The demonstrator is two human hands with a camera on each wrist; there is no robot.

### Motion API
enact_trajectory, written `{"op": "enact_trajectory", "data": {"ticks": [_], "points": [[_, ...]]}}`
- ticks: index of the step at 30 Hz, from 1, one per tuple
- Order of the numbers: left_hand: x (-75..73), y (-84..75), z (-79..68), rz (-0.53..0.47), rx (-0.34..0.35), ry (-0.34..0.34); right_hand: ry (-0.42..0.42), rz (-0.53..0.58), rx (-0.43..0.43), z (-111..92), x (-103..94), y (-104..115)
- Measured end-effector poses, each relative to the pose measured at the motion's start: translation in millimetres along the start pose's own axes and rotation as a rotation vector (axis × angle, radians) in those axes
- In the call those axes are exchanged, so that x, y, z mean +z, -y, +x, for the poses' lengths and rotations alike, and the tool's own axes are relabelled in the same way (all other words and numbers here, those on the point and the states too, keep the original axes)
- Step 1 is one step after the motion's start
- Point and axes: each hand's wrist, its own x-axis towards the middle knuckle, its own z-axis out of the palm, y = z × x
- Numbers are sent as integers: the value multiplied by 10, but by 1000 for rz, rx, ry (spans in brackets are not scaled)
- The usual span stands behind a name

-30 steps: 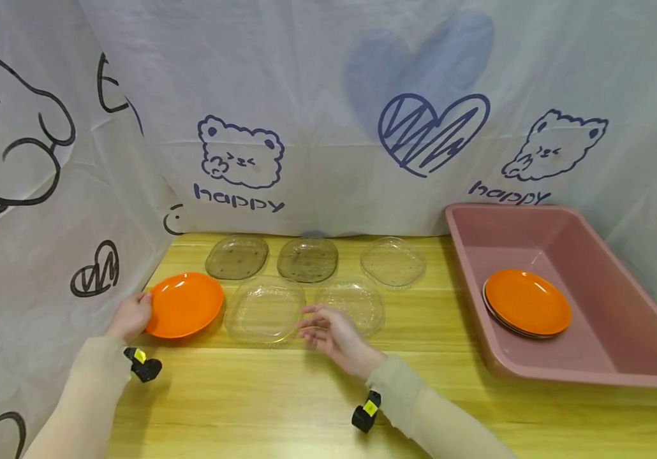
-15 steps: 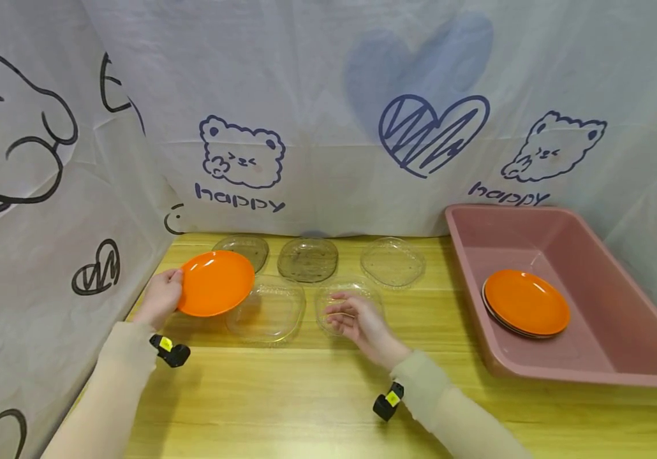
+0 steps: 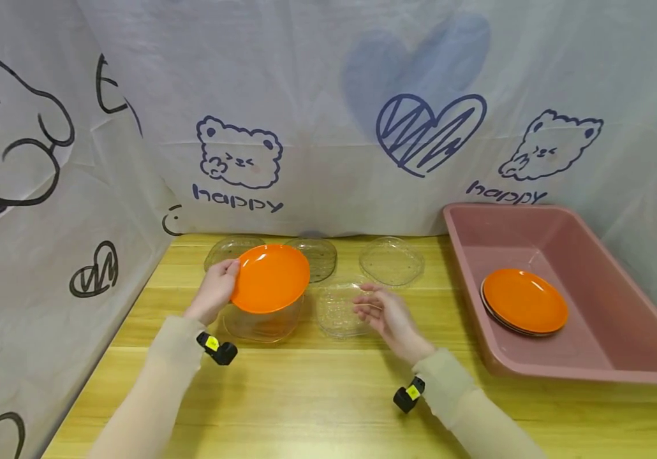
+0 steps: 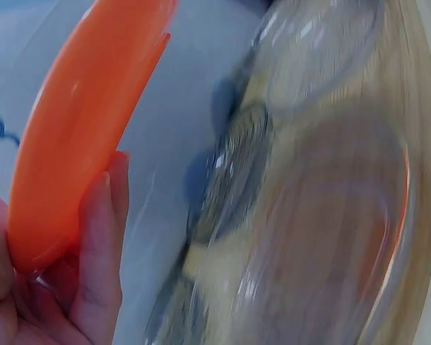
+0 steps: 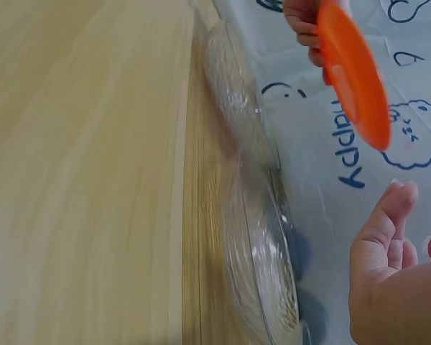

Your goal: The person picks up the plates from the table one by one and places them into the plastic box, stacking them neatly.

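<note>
An orange plate point(image 3: 271, 278) is held up off the table by my left hand point(image 3: 215, 290), which pinches its left rim between thumb and fingers. In the left wrist view the thumb lies on one face of the orange plate point(image 4: 79, 122) and the fingers on the other. My right hand point(image 3: 390, 319) hovers with loosely bent fingers over the right part of a clear plastic plate point(image 3: 340, 311), holding nothing. Below the orange plate sits another clear plate point(image 3: 262, 326), partly covered by it. The right wrist view shows the orange plate point(image 5: 355, 79) apart from the right fingers.
A pink basin point(image 3: 592, 354) stands at the right, with an orange plate point(image 3: 526, 301) stacked on others inside. Along the back lie two smoky plates, the left one point(image 3: 219, 248) and the middle one point(image 3: 324, 258), and a clear plate point(image 3: 391, 261). A printed cloth point(image 3: 328, 159) hangs behind.
My left hand has lifted the orange plate and carried it rightward from the table's left side. The right hand has moved to the right as well, staying unloaded.
</note>
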Motion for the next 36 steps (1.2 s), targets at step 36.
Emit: {"op": "enact_trajectory", "data": {"ticks": [36], "points": [[1397, -343, -158, -336, 52, 23, -99, -76, -87, 51, -151, 106]]}}
